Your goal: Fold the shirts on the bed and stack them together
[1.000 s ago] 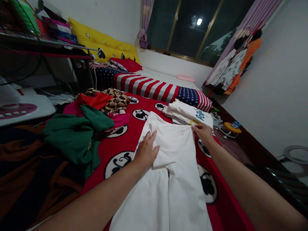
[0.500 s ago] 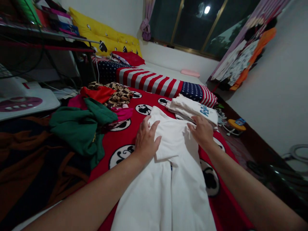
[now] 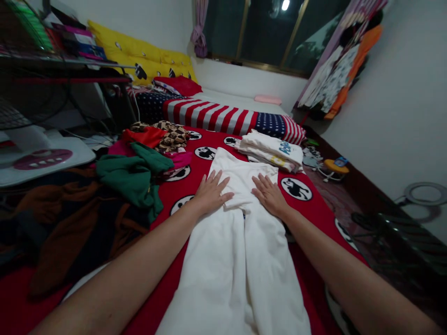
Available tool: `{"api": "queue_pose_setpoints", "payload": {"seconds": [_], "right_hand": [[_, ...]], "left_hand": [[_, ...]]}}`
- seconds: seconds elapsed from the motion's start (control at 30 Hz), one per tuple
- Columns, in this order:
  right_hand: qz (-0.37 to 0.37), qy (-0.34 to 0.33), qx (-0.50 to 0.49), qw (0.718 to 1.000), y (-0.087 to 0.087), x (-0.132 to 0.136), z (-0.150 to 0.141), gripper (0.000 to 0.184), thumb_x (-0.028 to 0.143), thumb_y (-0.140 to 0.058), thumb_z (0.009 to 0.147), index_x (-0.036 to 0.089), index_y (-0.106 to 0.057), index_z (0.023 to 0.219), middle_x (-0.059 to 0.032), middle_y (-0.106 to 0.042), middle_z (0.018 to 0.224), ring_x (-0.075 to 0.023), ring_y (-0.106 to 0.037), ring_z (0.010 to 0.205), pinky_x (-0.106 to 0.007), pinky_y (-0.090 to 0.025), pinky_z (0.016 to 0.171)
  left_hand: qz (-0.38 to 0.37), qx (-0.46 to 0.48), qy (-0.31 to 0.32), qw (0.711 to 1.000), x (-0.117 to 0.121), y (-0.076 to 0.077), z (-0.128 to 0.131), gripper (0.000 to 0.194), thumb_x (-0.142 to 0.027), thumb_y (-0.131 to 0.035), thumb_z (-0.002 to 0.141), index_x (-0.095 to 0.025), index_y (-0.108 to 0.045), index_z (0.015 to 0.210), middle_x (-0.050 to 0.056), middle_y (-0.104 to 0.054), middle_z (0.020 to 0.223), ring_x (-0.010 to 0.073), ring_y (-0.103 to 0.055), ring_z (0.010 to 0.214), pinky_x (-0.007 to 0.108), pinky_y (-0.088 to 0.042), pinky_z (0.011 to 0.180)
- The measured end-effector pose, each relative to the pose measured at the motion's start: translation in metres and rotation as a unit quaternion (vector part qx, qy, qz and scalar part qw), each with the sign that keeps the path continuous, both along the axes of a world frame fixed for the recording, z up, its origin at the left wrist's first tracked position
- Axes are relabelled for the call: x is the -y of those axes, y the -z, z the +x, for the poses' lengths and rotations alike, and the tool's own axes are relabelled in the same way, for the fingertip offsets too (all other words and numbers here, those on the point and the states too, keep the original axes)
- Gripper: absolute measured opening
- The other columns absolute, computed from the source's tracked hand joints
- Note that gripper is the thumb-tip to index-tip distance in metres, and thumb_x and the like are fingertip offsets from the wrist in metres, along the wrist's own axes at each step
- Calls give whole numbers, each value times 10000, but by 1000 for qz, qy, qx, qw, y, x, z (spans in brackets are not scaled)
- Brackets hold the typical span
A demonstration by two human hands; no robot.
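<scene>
A white garment lies spread lengthwise on the red blanket with black-and-white round prints. My left hand lies flat on the garment's left side, fingers stretched out. On the garment's right side my right hand also rests flat with fingers apart. Both hands press near the folded upper part of the cloth. Neither hand grips anything.
A stack of folded white clothes sits just beyond the garment. A heap of unfolded clothes, with a green piece on top, lies to the left. A stars-and-stripes cover and yellow pillows are farther back. A fan base stands at the left.
Both hands slid back toward me along the garment and now lie flat on it. The right hand has moved inward from the garment's far right corner.
</scene>
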State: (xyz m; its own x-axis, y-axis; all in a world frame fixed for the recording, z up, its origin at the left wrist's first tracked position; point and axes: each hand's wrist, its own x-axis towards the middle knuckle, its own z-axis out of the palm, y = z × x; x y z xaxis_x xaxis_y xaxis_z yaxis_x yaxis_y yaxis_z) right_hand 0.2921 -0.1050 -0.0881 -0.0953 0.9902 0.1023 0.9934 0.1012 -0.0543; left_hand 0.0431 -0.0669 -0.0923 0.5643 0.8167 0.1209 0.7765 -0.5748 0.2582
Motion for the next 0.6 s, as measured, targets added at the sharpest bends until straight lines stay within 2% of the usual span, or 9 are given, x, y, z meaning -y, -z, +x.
{"api": "queue_pose_setpoints", "payload": {"seconds": [0.1,0.2,0.27,0.37,0.47,0.53,0.6], "right_hand": [[10,-62,-27,998,3,49,10,534,428,-297,978,209,-345,1462,-106,-226,1560,-278,-171,1440,-534,-266,1113],[37,-119,-67,990,3,110,27,457,320,-317,984,226,-406,1421,-110,-349,1511,-219,-290,1407,-482,-289,1124],[47,-151,-94,983,-2,151,34,457,238,-340,970,253,-397,1424,-101,-377,1497,-193,-347,1380,-430,-348,1104],[-12,-197,-97,976,-16,200,34,534,180,-417,929,316,-366,1444,-65,-334,1522,-198,-345,1380,-386,-405,1074],[-56,-251,-89,962,-33,226,19,606,183,-501,882,378,-366,1440,-26,-333,1515,-229,-291,1398,-419,-382,1090],[-83,-294,-96,947,-45,230,5,617,204,-537,869,403,-375,1430,-9,-371,1483,-231,-303,1383,-417,-362,1101],[-113,-341,-116,926,-55,228,-10,608,240,-549,877,422,-365,1427,7,-425,1438,-212,-353,1351,-385,-342,1110]], "left_hand": [[-6,10,39,999,14,2,-19,594,-446,-375,952,-158,-319,1469,169,-121,1569,305,-60,1449,483,-135,1157],[-27,24,115,993,38,2,-52,524,-333,-408,949,-152,-374,1440,156,-188,1556,268,-124,1447,449,-171,1160],[-58,40,161,984,57,-3,-78,497,-296,-452,929,-196,-423,1415,118,-229,1550,251,-168,1441,445,-192,1157],[-134,38,220,966,85,-21,-110,524,-285,-552,882,-311,-446,1395,50,-244,1550,257,-183,1438,470,-192,1153],[-207,23,268,941,111,-44,-126,590,-246,-664,798,-398,-492,1341,-5,-226,1558,290,-145,1442,522,-150,1153],[-236,26,292,926,127,-56,-129,581,-173,-664,771,-408,-547,1290,-26,-226,1558,300,-133,1442,531,-128,1156],[-258,32,306,916,140,-62,-131,564,-133,-635,774,-395,-569,1270,-27,-247,1551,294,-141,1441,508,-143,1163]]}}
